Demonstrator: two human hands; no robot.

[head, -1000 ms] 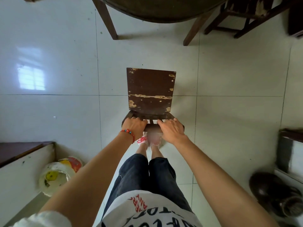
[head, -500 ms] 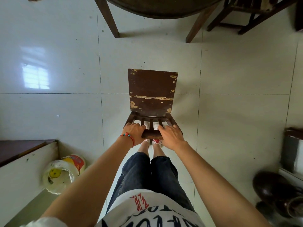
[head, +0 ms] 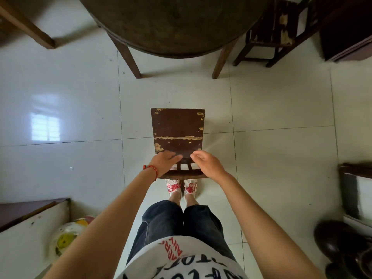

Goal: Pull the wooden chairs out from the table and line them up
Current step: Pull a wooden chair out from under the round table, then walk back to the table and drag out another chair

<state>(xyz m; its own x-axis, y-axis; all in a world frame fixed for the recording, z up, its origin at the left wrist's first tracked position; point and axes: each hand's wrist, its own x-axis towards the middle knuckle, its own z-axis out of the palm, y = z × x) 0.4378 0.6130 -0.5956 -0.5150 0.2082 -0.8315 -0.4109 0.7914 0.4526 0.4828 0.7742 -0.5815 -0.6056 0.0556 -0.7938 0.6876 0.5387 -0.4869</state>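
Observation:
A dark wooden chair (head: pixel 178 129) with chipped paint stands on the tiled floor in front of me, its slatted back toward me. My left hand (head: pixel 164 161) and my right hand (head: pixel 207 163) hover above the chair's top rail with fingers loosely spread, holding nothing. The round dark table (head: pixel 175 25) stands farther ahead. A second wooden chair (head: pixel 281 31) is tucked at the table's right side.
A leg of other wooden furniture (head: pixel 26 29) crosses the top left. A low white cabinet (head: pixel 24 234) and a plastic bag (head: pixel 66 236) sit at the lower left. Dark jars (head: pixel 342 246) and another cabinet (head: pixel 354 190) stand at the right. My feet (head: pixel 182 188) are right behind the chair.
Both hands have let go of the chair's top rail and lifted off it. The view has tilted up, showing more of the table.

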